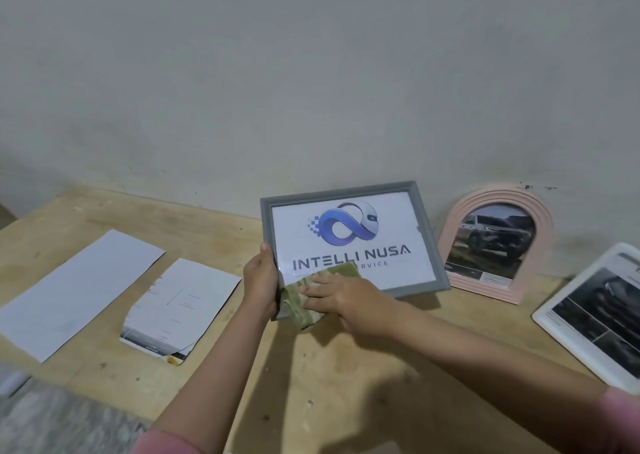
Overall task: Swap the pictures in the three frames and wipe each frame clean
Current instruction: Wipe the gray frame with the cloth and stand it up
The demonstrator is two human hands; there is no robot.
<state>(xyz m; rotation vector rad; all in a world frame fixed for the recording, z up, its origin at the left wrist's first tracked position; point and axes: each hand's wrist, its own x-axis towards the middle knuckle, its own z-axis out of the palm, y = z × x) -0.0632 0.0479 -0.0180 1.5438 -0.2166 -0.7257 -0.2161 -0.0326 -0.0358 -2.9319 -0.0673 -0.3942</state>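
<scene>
While two loose sheets of paper (74,294) lie at the left of the wooden counter (346,384), the left hand (260,280) grips the lower left edge of a grey frame (349,242) holding a logo print, tilted up near the wall. The right hand (341,299), fingers flat, presses a green cloth (304,301) against the frame's glass. Just right, a pink arched frame (495,242) leans on the wall; a white frame (595,311) lies flat at the far right.
</scene>
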